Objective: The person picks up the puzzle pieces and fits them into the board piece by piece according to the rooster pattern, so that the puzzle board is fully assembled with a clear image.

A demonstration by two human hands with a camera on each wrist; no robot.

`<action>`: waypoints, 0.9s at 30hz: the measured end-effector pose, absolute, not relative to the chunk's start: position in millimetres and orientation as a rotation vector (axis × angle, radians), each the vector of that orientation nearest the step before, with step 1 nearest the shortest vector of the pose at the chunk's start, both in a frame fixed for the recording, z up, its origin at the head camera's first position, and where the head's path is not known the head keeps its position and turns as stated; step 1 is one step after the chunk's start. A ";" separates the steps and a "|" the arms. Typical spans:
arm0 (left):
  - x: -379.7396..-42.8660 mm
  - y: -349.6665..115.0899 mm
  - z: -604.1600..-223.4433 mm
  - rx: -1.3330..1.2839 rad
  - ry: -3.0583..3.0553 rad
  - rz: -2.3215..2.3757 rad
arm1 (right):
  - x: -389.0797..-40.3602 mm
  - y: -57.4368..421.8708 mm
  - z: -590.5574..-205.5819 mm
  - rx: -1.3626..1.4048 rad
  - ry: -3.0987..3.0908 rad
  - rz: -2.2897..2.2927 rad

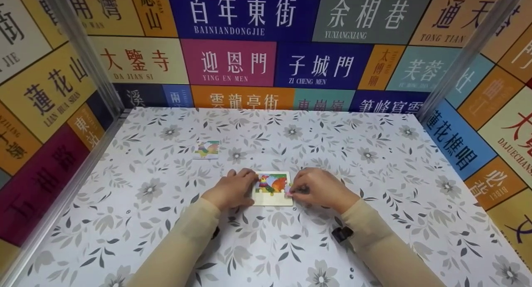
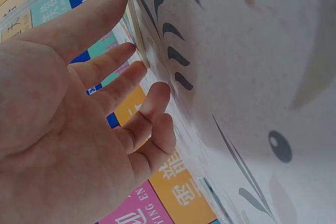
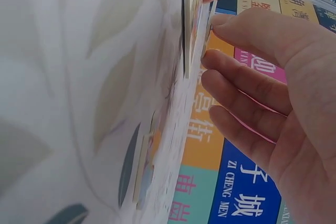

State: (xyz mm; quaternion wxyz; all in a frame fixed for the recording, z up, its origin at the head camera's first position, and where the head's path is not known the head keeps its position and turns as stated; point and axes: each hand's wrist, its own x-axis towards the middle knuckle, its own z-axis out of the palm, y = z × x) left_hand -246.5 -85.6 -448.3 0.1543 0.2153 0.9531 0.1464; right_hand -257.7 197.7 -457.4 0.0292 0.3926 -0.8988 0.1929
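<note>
A small jigsaw puzzle board (image 1: 272,201) with a cream frame lies flat on the table before me. Several colourful pieces in it form a bird picture (image 1: 272,184). My left hand (image 1: 233,189) rests at the board's left side, its thumb near the lower corner and fingertips at the upper one. In the left wrist view its fingers reach the board's edge (image 2: 138,35) fairly straight. At the right edge, my right hand (image 1: 320,189) pinches a small puzzle piece (image 1: 289,190) between thumb and index finger. The right wrist view shows that piece (image 3: 209,30) tilted beside the board.
A square picture card (image 1: 206,149) of a similar bird lies farther back on the left. Another loose puzzle piece (image 3: 144,166) lies near my right hand. The flower-patterned tabletop (image 1: 291,253) ends at walls (image 1: 232,62) of coloured signs.
</note>
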 end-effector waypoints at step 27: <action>-247.8 -85.3 -450.6 0.600 2.731 0.434 | -257.3 160.0 -460.0 1.314 -2.723 0.501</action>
